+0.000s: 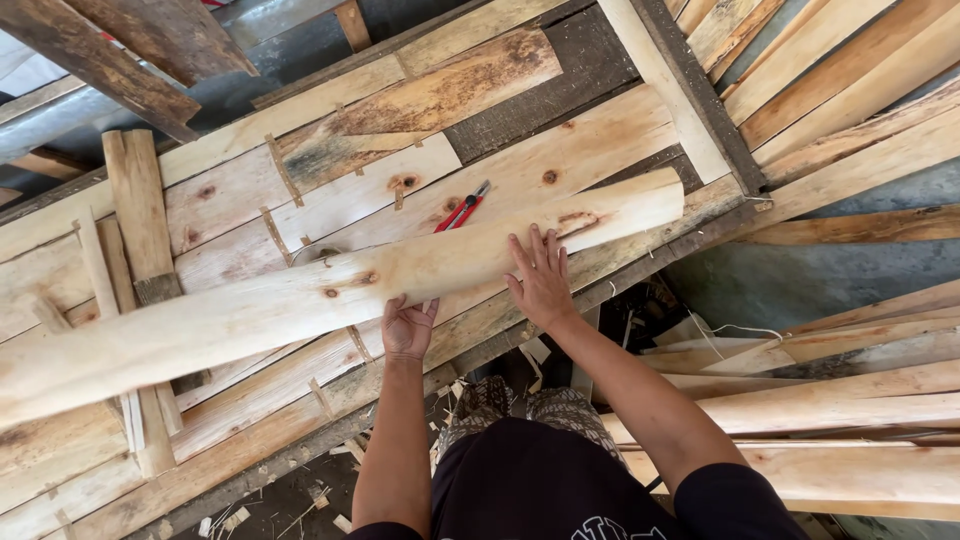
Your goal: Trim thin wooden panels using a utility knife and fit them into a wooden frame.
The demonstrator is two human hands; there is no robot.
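Note:
A long pale wooden plank [300, 295] with rough bark-edged sides lies slantwise across a workbench of nailed boards [560, 150]. My left hand [408, 326] grips the plank's near edge with the fingers curled under it. My right hand [541, 278] presses flat on the plank's top, fingers spread, a little to the right of the left. A red-handled pair of pliers [462, 207] lies on the bench just beyond the plank.
Stacks of rough planks [850, 420] lie at the right and upper right. Short upright wood pieces [140, 210] stand at the left of the bench. Wood chips litter the ground [300, 505] below the bench edge. Dark boards [130, 50] hang over the top left.

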